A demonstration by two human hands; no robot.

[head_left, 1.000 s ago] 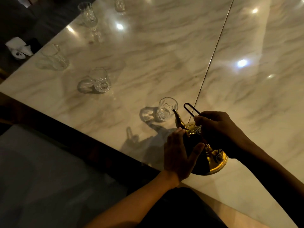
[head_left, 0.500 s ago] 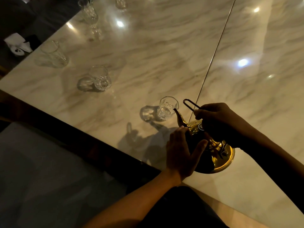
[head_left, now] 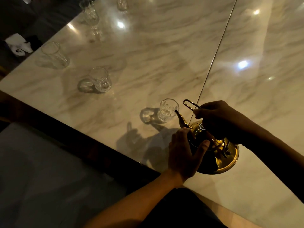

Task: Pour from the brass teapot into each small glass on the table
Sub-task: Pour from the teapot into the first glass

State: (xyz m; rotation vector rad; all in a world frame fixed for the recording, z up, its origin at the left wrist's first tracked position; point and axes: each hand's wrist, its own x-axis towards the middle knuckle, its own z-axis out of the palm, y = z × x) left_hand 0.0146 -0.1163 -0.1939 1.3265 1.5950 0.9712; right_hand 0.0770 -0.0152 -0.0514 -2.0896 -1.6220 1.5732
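The brass teapot is tipped forward near the table's front edge, its round base lifted toward me. Its spout tip rests over the rim of the nearest small cut glass. My right hand grips the wire handle above the pot. My left hand presses flat against the pot's near side, fingers spread. Further small glasses stand in a row to the left: one, another, a tall one and one at the top edge.
The marble table has a thin seam running from top right down to the teapot. Its dark front edge runs diagonally at left. A white folded item lies off the table at far left.
The teapot has tilted further forward, its base rising and its spout moving to the nearest glass's rim. Both hands have kept their hold on the pot.
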